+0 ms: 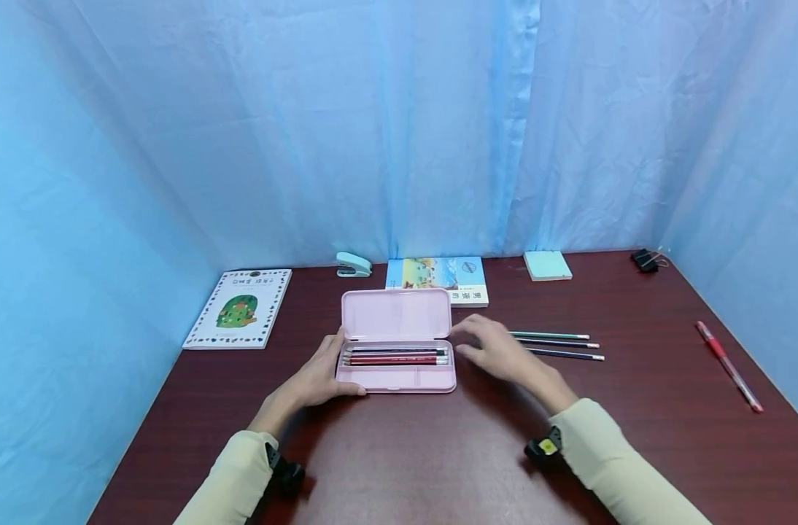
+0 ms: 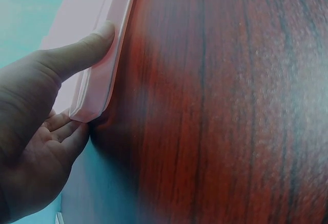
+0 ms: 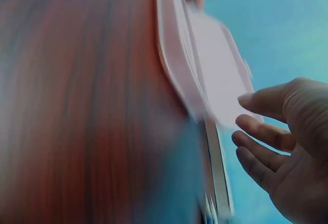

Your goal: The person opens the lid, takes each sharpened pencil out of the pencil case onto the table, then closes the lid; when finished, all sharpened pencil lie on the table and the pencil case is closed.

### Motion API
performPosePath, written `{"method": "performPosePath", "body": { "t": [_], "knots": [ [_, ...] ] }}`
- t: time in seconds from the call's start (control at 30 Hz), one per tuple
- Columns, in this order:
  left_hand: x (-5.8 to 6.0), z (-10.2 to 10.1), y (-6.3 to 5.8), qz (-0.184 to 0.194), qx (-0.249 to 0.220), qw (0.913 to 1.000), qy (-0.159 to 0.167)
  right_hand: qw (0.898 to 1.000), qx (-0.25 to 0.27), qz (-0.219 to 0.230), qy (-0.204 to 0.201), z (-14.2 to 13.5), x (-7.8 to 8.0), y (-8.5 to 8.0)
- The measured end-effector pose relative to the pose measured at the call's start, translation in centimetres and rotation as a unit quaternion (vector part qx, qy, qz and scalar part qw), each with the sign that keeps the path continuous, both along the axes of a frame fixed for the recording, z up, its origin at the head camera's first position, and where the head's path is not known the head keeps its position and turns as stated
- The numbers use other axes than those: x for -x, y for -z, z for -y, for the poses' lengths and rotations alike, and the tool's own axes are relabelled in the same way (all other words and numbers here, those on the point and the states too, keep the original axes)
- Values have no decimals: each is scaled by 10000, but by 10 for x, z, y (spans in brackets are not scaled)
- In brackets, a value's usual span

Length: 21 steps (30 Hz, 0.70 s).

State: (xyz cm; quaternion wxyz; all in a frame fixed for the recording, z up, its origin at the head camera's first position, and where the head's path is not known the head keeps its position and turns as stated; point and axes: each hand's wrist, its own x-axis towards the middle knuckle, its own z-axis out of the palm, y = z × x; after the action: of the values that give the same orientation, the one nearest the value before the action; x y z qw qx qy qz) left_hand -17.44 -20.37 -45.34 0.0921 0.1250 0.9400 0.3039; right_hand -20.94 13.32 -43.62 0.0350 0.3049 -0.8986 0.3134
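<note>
A pink pencil case (image 1: 379, 378) lies on the dark wooden table with its lid (image 1: 396, 313) raised toward the back. Several pencils (image 1: 395, 360), red and dark ones, lie side by side in its rear compartment. My left hand (image 1: 319, 375) holds the case's left end, thumb along the front wall and fingers around the corner, as the left wrist view shows too. Just off the right end of the case is my right hand (image 1: 494, 351), its fingers loosely bent and apart with nothing between them. Beyond it lie three pencils (image 1: 559, 343), one green and two dark, partly hidden by that hand.
Along the back stand a mint stapler (image 1: 354, 265), a book (image 1: 432, 273) partly behind the lid, a pale green note pad (image 1: 547, 265) and a black binder clip (image 1: 645, 260). A white book (image 1: 238, 309) lies far left, a red pen (image 1: 729, 364) far right. Blue curtains (image 1: 294, 146) enclose the table.
</note>
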Motion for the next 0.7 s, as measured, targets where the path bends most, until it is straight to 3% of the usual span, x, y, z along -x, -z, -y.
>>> {"method": "performPosePath", "body": {
  "t": [0.2, 0.43, 0.7],
  "knots": [
    [0, 1, 0, 31, -5, 10000, 4, 9960, -433, 174, -766, 46, -5, 7],
    [1, 1, -1, 51, 30, 10000, 39, 9932, -873, 176, -753, 60, -7, 10],
    [0, 0, -1, 101, -10, 9999, 0, 9959, -345, 141, -826, 55, -2, 11]
  ]
}}
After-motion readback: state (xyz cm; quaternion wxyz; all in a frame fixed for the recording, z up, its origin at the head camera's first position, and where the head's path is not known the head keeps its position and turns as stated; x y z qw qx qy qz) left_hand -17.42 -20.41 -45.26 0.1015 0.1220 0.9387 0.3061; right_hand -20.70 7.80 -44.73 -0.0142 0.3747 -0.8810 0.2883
